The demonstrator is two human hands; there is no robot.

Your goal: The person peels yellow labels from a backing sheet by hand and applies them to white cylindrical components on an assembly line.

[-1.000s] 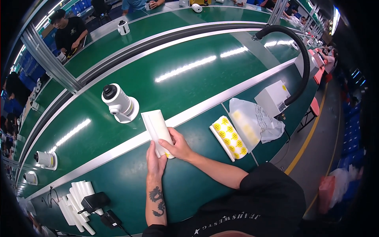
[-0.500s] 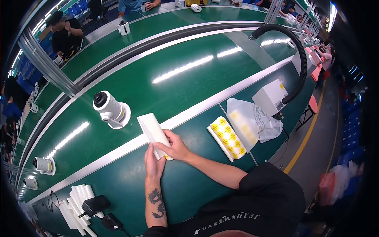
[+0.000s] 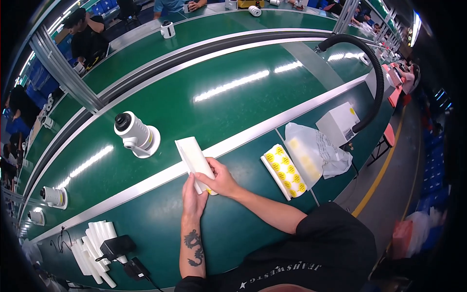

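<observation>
A curled white sticker sheet (image 3: 195, 155) is between my two hands, its far end leaning over the metal edge strip of the bench. My right hand (image 3: 221, 179) wraps the near right part, thumb on top. Closed on the lower left side, my left hand (image 3: 193, 195) pinches the sheet's near end, where a little yellow shows. Right of my hands lies a rolled sheet of round yellow stickers (image 3: 286, 171), beside a translucent plastic bag (image 3: 311, 151). Beyond my hands to the left, a white camera-like device (image 3: 136, 135) with a black top stands on the green belt.
White paper rolls (image 3: 92, 250) and black power adapters (image 3: 117, 247) lie at the near left. More white devices (image 3: 53, 196) stand farther left. A white box (image 3: 339, 121) and a black flexible hose (image 3: 374, 73) are at the right. Co-workers (image 3: 87, 36) sit across the line.
The view has shifted slightly. Both hands still grip the white sheet, which has turned a little between them; nothing has been let go.
</observation>
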